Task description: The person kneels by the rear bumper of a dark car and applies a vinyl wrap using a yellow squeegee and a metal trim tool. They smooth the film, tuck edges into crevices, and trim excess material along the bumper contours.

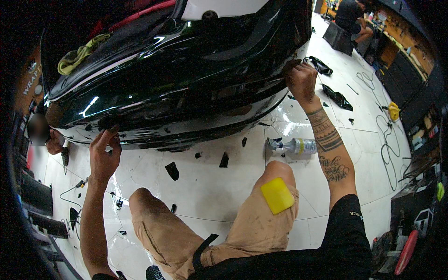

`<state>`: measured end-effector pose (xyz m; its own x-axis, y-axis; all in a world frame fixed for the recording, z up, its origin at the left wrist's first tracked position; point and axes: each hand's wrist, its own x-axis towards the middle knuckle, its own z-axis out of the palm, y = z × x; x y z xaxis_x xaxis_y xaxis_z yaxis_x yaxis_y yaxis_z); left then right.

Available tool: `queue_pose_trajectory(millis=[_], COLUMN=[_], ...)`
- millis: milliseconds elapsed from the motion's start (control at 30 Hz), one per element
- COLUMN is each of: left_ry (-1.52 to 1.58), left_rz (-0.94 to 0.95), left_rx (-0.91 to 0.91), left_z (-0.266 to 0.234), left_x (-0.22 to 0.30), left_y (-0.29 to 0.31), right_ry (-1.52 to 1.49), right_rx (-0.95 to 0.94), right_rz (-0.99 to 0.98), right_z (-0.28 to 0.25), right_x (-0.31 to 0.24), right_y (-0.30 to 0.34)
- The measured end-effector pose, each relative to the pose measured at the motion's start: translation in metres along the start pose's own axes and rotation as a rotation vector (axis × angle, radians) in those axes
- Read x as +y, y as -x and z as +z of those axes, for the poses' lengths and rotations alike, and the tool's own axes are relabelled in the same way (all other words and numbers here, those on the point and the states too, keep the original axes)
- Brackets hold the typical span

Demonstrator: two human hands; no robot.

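A glossy black car bumper [186, 88] fills the upper middle of the view. At its lower left edge is my left hand [104, 156], thumb and fingertips pinched together against the dark surface. My right hand [301, 81] is closed in a fist at the bumper's right end. Whatever lies in either pinch is too dark to make out. A yellow squeegee card [277, 195] rests on my right thigh. Below the bumper's right part, a spray bottle [299, 146] with a grey trigger head lies on its side on the floor.
Black film scraps [172, 171] litter the white tiled floor [205, 196], with larger crumpled pieces [337, 97] at right. A yellow-green cloth [82, 53] lies on the car. Cables [386, 149] trail on the right. One person [350, 18] sits far right; another [55, 142] is at left.
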<state>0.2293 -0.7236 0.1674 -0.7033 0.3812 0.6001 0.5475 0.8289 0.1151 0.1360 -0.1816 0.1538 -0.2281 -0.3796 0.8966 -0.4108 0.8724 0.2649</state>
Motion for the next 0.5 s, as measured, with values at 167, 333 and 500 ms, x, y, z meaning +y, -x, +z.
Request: queue_pose_trajectory(millis=[167,333,500], left_ry=[-0.004,0.031,-0.001], left_rz=[-0.015,-0.022,-0.020], left_rx=[-0.009,0.032,0.059], left_z=[-0.002,0.001,0.011], left_x=[-0.004,0.000,-0.005], left_y=[0.001,0.000,0.005], right_ry=[-0.126,-0.506,-1.223], right_rx=[-0.099,-0.140,-0.405], right_rz=[0.073,0.316,0.721], right_z=[0.000,-0.056,-0.110], right_x=[-0.004,-0.069,-0.098], right_y=[0.005,-0.008,-0.072])
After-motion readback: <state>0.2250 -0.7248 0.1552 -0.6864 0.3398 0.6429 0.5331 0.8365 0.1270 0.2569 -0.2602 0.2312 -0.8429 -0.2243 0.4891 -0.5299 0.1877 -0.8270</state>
